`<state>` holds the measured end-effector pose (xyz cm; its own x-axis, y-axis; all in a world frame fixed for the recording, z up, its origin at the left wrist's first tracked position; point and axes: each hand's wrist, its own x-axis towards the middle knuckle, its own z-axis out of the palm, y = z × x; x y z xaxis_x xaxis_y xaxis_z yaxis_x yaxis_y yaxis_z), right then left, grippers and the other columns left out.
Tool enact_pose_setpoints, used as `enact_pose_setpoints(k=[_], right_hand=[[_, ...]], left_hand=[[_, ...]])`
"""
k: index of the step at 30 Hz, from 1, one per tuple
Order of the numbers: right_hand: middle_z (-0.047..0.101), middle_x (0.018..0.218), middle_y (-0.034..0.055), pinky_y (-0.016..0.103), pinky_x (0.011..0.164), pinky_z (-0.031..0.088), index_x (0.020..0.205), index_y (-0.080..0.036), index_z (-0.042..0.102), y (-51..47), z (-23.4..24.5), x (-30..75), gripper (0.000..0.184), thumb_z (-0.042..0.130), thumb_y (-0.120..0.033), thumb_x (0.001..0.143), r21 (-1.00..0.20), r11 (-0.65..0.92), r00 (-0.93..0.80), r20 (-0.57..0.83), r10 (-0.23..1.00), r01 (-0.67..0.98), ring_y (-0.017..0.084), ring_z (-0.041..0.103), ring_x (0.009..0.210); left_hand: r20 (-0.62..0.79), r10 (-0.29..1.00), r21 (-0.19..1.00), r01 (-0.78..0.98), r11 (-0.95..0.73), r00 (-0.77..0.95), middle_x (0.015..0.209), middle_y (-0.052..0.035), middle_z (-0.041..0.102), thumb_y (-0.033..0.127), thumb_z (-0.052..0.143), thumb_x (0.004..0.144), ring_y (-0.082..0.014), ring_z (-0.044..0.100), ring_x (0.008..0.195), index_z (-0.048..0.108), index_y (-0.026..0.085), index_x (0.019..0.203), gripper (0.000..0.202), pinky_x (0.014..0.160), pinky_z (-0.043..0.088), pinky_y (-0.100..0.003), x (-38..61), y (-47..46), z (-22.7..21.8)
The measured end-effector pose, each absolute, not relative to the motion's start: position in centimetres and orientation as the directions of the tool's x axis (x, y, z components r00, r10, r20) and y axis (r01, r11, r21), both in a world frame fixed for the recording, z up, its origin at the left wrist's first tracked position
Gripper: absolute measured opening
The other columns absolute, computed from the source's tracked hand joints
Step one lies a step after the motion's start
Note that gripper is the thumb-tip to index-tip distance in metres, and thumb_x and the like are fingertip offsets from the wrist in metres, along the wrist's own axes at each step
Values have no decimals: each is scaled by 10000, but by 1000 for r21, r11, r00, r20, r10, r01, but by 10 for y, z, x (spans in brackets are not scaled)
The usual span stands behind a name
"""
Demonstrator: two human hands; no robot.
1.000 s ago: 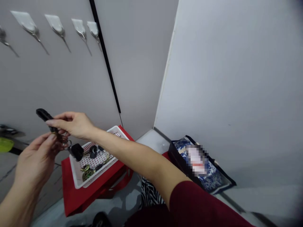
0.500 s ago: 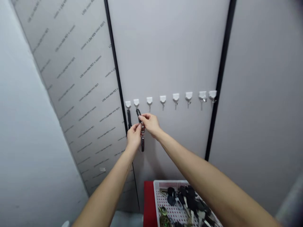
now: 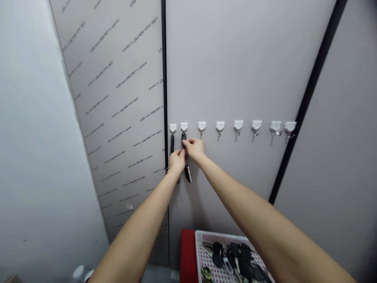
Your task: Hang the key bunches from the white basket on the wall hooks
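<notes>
Both hands are closed on a keychain with a black braided strap (image 3: 183, 136), just below the second white hook (image 3: 184, 126) from the left. The strap's top meets the hook's lower end; whether it is looped over the metal cannot be told. My right hand (image 3: 195, 149) pinches the strap from the right. Lower and to the left, my left hand (image 3: 177, 161) pinches near the metal rings. A dark key fob with a silvery side (image 3: 188, 173) dangles tilted beneath the fingers. Another black strap (image 3: 172, 144) hangs from the leftmost hook (image 3: 172, 128), its lower part behind my left hand.
Several more white hooks (image 3: 220, 126) run rightward along the grey panel (image 3: 235, 70). Below, a white perforated basket (image 3: 198, 251) holds many keys and black fobs, beside a red surface (image 3: 188, 255). A white wall (image 3: 35, 137) stands at left.
The view has shifted, so the hooks appear farther right. The strap's top has risen closer against the second hook, and the fob has swung from upright to tilted. Both hands keep their pinch.
</notes>
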<state>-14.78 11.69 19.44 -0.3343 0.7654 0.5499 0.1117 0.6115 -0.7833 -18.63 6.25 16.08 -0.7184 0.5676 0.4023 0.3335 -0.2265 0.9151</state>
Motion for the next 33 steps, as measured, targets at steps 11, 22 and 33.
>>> enact_pose_setpoints(k=[11,22,33], right_hand=[[574,638,14,192,503,385,752,-126,552,111,160,-94,243,428,-300,635,-732,661,-442,544,713,165,67,506,472],[588,718,44,238,642,352,713,-149,571,93,-19,55,184,404,-187,647,-425,758,-774,181,607,495,125,495,664],[485,938,47,332,739,252,815,-216,556,79,-35,70,244,524,-244,575,-76,913,-895,179,409,401,202,357,887]], left_hand=[[525,439,825,563,-53,-729,913,-62,514,154,461,600,-84,493,664,465,129,932,332,673,382,-227,-166,28,129],[164,923,578,792,195,-348,894,-31,535,179,405,648,-129,478,790,487,184,886,252,723,348,-271,-64,-11,-28],[144,970,201,966,164,-195,887,-38,529,174,287,709,-172,455,838,483,227,909,286,748,289,-342,-46,0,-38]])
